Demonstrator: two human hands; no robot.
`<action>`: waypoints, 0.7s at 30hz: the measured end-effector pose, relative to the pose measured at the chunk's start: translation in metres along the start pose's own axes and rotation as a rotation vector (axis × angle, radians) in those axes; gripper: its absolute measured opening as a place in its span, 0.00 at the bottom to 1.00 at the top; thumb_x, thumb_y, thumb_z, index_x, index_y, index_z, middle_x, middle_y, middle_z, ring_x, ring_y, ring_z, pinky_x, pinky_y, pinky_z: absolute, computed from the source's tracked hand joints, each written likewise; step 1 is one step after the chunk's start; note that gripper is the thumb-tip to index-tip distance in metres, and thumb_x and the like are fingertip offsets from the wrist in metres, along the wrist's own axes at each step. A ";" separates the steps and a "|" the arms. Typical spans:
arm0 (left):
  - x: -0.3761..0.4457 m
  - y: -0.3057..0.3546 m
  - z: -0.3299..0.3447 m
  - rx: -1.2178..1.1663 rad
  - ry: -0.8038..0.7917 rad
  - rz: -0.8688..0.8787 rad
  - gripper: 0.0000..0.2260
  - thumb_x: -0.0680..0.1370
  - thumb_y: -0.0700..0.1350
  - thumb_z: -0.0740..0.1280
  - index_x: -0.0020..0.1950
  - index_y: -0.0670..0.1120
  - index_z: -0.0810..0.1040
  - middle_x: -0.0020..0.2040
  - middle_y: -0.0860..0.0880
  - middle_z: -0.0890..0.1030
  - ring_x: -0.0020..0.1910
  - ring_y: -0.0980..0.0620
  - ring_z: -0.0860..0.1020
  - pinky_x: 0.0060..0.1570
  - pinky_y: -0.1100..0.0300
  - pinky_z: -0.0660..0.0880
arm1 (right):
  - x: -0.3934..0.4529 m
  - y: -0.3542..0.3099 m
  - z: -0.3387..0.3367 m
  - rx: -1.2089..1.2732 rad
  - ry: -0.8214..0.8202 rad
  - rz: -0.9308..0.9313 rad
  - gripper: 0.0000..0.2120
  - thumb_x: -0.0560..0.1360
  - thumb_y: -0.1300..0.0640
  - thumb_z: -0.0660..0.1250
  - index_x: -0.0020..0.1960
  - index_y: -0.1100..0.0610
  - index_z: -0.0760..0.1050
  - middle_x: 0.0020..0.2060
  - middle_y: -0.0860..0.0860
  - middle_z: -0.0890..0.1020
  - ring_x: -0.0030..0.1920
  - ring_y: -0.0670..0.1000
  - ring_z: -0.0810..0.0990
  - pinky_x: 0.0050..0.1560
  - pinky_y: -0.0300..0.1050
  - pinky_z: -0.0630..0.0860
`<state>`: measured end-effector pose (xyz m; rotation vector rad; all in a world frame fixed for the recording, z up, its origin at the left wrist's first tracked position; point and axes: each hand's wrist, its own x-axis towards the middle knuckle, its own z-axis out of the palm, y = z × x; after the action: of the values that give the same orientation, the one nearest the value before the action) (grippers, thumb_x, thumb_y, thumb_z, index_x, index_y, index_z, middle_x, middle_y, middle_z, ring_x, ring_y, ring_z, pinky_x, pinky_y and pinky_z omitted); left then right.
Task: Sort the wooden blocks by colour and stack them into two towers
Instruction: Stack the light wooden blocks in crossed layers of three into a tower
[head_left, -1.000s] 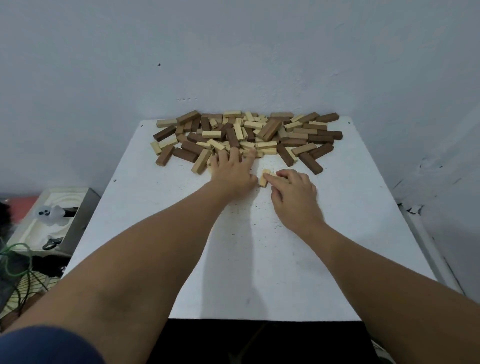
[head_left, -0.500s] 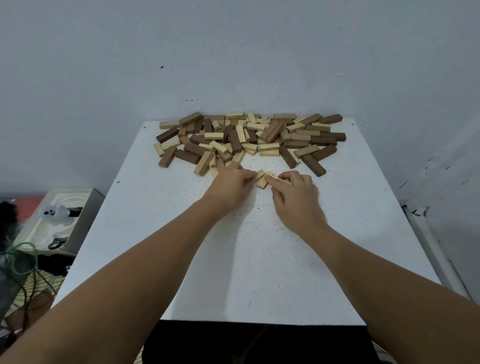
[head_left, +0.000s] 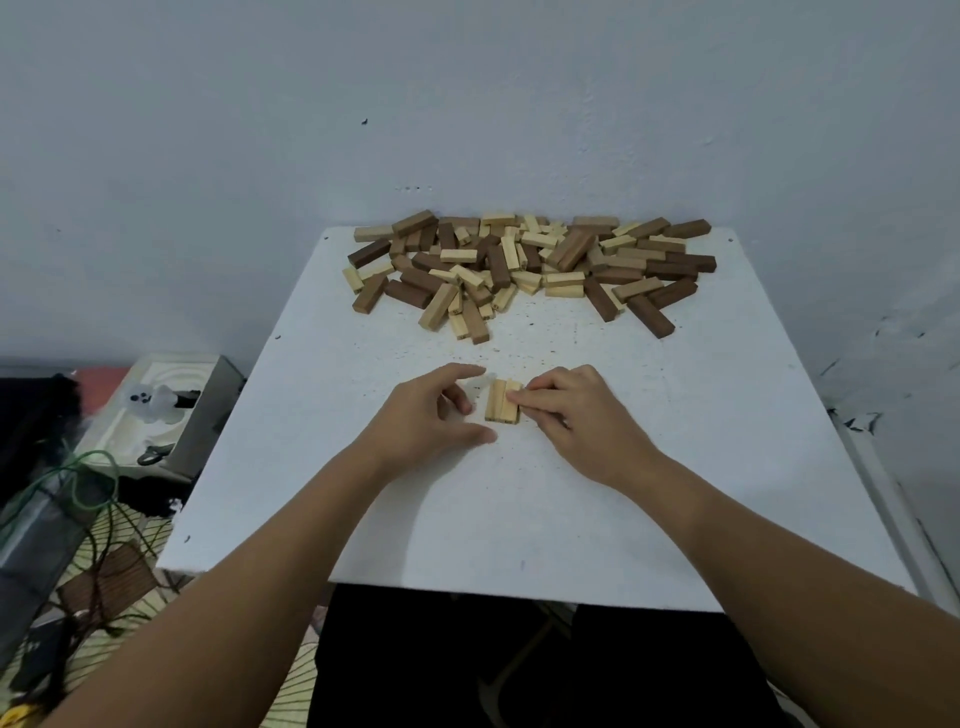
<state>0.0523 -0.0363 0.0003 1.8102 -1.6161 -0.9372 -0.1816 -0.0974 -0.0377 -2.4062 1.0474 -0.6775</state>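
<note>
Now, counter: your white counter (head_left: 519, 519) stood against the wall.
Pile: mixed dark and light blocks (head_left: 524, 273) lay heaped along its far edge.
Pale blocks: two light blocks (head_left: 502, 401) lay side by side, touching, near the middle.
Right hand: your right hand (head_left: 582, 421) pinched their right side, grip clamped.
Left hand: your left hand (head_left: 431, 415) hovered just beside them, grip apart, fingers loosely curled.
Writing: none could be read.
</note>
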 end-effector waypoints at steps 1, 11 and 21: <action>-0.001 0.000 0.000 -0.006 -0.016 -0.002 0.34 0.68 0.53 0.83 0.71 0.64 0.75 0.48 0.56 0.80 0.38 0.62 0.72 0.42 0.70 0.70 | -0.002 -0.002 0.000 0.000 -0.008 0.010 0.15 0.83 0.56 0.66 0.68 0.47 0.80 0.58 0.46 0.81 0.57 0.51 0.71 0.59 0.43 0.70; 0.015 0.018 0.006 0.039 -0.129 -0.094 0.31 0.70 0.53 0.82 0.71 0.63 0.77 0.40 0.53 0.73 0.38 0.55 0.73 0.41 0.59 0.68 | -0.007 -0.007 0.000 -0.147 0.151 0.259 0.14 0.80 0.48 0.66 0.65 0.44 0.78 0.47 0.40 0.75 0.53 0.46 0.73 0.63 0.50 0.64; 0.012 0.014 -0.004 -0.026 -0.145 -0.098 0.33 0.69 0.50 0.84 0.71 0.62 0.76 0.46 0.52 0.80 0.40 0.58 0.77 0.46 0.64 0.74 | -0.006 -0.009 -0.004 -0.037 0.145 0.281 0.16 0.81 0.40 0.65 0.65 0.43 0.79 0.38 0.41 0.79 0.44 0.44 0.77 0.66 0.50 0.65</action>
<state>0.0471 -0.0505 0.0114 1.8548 -1.6046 -1.1525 -0.1823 -0.0882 -0.0313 -2.2056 1.4352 -0.7446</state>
